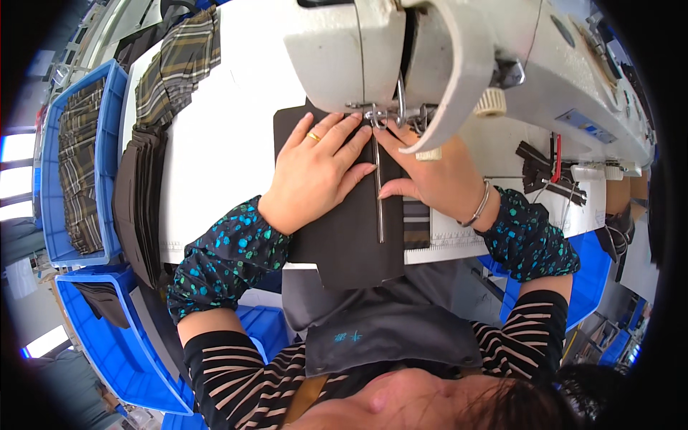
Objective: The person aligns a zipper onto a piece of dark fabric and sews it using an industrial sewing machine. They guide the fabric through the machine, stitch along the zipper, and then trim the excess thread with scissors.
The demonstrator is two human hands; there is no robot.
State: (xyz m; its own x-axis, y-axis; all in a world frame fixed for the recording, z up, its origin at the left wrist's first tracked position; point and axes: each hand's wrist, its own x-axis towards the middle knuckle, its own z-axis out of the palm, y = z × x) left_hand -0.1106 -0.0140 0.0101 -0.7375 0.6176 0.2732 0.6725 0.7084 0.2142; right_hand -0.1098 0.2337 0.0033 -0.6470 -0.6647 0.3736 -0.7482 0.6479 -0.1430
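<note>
A dark brown fabric panel [337, 247] lies under the white sewing machine [333, 61], its near end hanging over the table edge. Along the panel runs a narrow shiny silver strip [380, 208] that looks like a zipper. My left hand [308, 172] rests flat on the panel left of the strip, fingers extended toward the presser foot [374, 115]. On the strip's other side, my right hand [441, 175] presses down, thumb and forefinger apart; the machine's curved guard hides part of its fingers. Striped cloth [416, 222] shows beneath the panel's right edge.
Left of me stand a stack of brown panels [136, 208], folded plaid cloth [175, 72] and a blue bin [111, 154] holding more plaid. Another blue bin [118, 358] sits lower. Dark strips [537, 172] and a red-handled tool [557, 154] lie at right.
</note>
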